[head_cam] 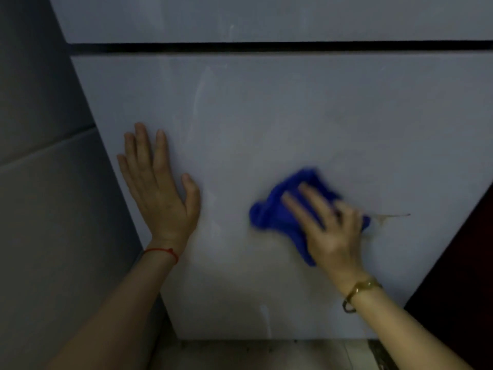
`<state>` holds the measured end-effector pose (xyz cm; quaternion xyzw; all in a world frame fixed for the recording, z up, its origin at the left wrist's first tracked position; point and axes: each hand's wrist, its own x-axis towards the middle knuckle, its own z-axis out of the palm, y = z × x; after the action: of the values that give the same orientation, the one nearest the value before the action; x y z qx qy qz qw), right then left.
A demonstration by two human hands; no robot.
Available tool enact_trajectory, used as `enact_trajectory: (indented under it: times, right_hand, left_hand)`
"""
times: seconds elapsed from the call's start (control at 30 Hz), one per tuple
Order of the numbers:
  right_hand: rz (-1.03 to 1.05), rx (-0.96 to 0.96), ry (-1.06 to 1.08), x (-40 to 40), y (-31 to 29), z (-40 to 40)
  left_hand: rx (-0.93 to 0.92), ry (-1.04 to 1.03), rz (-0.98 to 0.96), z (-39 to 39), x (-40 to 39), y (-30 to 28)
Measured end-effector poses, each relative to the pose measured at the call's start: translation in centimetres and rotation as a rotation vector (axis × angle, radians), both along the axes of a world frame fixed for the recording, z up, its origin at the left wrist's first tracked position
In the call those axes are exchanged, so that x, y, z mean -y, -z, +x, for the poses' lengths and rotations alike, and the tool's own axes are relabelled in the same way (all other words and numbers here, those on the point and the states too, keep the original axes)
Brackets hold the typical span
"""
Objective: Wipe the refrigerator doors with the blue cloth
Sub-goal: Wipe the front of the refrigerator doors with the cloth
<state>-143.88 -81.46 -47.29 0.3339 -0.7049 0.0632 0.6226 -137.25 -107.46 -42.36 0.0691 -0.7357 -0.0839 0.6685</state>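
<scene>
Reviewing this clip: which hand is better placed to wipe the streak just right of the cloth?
Right. The right hand already presses the blue cloth on the lower door, beside the streak. The left hand lies flat and bare, farther away.

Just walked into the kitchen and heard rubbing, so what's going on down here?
A person is wiping the lower refrigerator door. The right hand presses a bunched blue cloth flat against the panel; it looks blurred, as if mid-stroke. The left hand rests open on the door near its left edge. A faint drip mark shows just right of the cloth.
</scene>
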Motion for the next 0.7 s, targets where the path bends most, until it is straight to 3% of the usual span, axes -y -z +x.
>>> enact_trajectory:
  times: [0.1, 0.17, 0.33, 0.43, 0.5, 0.63, 0.7]
  right_hand:
    - [-0.366, 0.046, -0.099, 2.3, -6.7, -0.2]
    - [-0.387, 0.005, -0.057, 4.5, -7.5, 0.1]
    - [0.181, -0.078, -0.038, 4.9, 2.5, 1.3]
    - [0.330, -0.081, -0.033, 1.3, 4.1, 0.3]
    - [0.191, -0.056, 0.006, -0.6, 1.7, -0.3]
    - [-0.452, 0.095, -0.058, -0.1, -7.8, -1.1]
    - [-0.513, 0.069, -0.025, 1.9, -9.0, -0.7]
  left_hand:
    - [-0.011, -0.006, -0.001, 0.0, -0.1, -0.1]
    - [-0.013, 0.007, 0.001, 0.1, -0.2, -0.1]
    - [-0.008, -0.003, 0.002, 0.0, -0.2, 0.0]
    - [-0.015, 0.000, -0.002, 0.0, -0.2, 0.0]
    - [-0.016, -0.004, -0.003, 0.0, -0.3, -0.1]
    - [-0.019, -0.018, -0.004, 0.0, -0.3, 0.0]
    - [-0.020, -0.009, 0.001, 0.0, -0.3, 0.0]
